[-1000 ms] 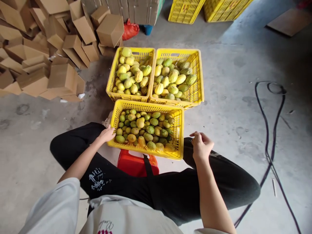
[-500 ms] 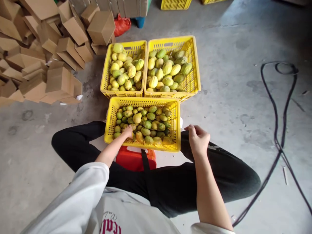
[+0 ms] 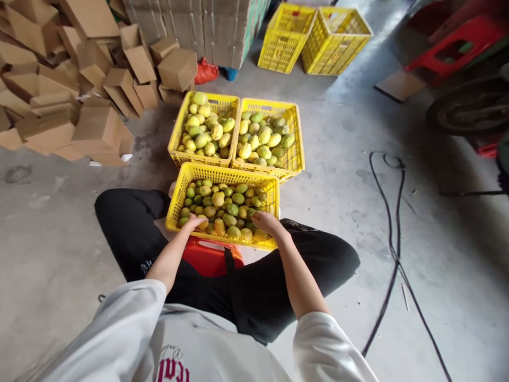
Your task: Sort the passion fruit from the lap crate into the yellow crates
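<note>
A yellow plastic crate (image 3: 274,199) of small green and yellow papayas (image 3: 218,199) stands between my knees. At its near left corner my left hand (image 3: 194,222) is closed round a yellow-orange papaya (image 3: 203,223), with the thumb on top. My right hand (image 3: 268,222) reaches over the right side of the crate, its fingers bent down among the fruit. Beside those fingertips lies a green papaya; whether they grip anything is hidden.
Two more yellow crates (image 3: 300,148) with larger papayas sit just beyond. Cardboard boxes (image 3: 97,130) pile up at the left. A red stool (image 3: 207,260) is under me. A black cable (image 3: 392,265) loops over the floor at right; further crates (image 3: 334,48) stand behind.
My right hand has moved left, from outside the crate to over its fruit. My left hand stays at the near left corner. The view has tilted up and turned right.
</note>
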`<action>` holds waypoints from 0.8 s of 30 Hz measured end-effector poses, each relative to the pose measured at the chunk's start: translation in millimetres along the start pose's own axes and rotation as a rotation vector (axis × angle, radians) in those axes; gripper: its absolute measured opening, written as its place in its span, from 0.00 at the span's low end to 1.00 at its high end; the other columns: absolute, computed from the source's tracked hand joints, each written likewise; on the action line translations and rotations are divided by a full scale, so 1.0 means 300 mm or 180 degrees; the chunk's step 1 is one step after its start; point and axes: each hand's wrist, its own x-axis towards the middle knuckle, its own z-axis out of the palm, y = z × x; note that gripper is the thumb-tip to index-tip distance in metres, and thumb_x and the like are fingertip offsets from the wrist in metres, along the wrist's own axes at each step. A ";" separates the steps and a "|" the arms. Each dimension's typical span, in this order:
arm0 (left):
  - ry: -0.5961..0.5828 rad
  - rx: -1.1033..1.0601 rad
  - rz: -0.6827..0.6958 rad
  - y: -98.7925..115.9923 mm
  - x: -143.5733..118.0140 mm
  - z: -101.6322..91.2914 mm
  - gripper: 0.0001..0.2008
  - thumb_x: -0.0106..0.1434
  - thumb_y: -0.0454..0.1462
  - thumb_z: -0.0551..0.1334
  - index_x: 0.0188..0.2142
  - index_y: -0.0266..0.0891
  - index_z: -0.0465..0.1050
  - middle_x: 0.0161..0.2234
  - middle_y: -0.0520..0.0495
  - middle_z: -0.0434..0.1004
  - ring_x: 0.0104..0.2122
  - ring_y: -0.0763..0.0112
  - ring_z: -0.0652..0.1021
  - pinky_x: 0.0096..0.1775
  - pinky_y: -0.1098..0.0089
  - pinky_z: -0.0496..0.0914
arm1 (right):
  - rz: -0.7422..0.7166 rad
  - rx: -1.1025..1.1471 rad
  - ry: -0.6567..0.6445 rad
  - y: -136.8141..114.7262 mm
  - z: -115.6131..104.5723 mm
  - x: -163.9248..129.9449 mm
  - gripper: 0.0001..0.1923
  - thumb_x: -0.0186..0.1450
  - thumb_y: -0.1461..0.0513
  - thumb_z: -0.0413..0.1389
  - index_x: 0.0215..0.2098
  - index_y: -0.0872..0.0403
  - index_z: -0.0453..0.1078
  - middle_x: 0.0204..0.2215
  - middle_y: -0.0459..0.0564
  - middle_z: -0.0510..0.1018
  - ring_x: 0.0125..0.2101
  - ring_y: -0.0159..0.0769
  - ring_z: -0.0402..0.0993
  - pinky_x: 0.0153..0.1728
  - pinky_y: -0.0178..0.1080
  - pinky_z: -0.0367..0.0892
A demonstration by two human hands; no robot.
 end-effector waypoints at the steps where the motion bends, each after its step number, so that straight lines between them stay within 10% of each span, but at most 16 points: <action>1: 0.0101 0.0233 0.0070 0.001 -0.009 -0.001 0.33 0.43 0.38 0.76 0.42 0.43 0.57 0.50 0.38 0.68 0.50 0.53 0.74 0.39 0.62 0.72 | -0.0084 -0.0145 -0.0109 -0.027 0.011 0.012 0.07 0.63 0.65 0.55 0.29 0.52 0.74 0.26 0.49 0.78 0.29 0.40 0.74 0.32 0.35 0.63; 11: -0.0135 0.1896 0.1063 -0.027 -0.088 -0.019 0.23 0.44 0.35 0.73 0.39 0.41 0.67 0.57 0.38 0.65 0.56 0.50 0.72 0.56 0.64 0.64 | -0.0096 -0.0282 -0.0693 -0.162 0.205 0.011 0.14 0.66 0.64 0.53 0.48 0.55 0.75 0.33 0.51 0.82 0.35 0.37 0.78 0.36 0.33 0.67; 17: -0.0116 0.2499 0.1017 0.012 -0.119 -0.033 0.24 0.51 0.38 0.70 0.46 0.42 0.64 0.51 0.40 0.71 0.53 0.54 0.75 0.50 0.65 0.68 | 0.0609 -0.0559 0.0096 -0.229 0.400 -0.031 0.16 0.69 0.64 0.47 0.46 0.58 0.75 0.38 0.62 0.81 0.39 0.47 0.79 0.36 0.39 0.68; 24: -0.0189 0.2581 0.1072 0.005 -0.114 -0.050 0.27 0.52 0.37 0.67 0.50 0.43 0.61 0.46 0.40 0.77 0.49 0.53 0.78 0.49 0.63 0.68 | -0.0441 -0.0804 0.0041 -0.272 0.510 0.139 0.21 0.66 0.67 0.49 0.55 0.56 0.71 0.56 0.62 0.74 0.56 0.50 0.71 0.49 0.42 0.67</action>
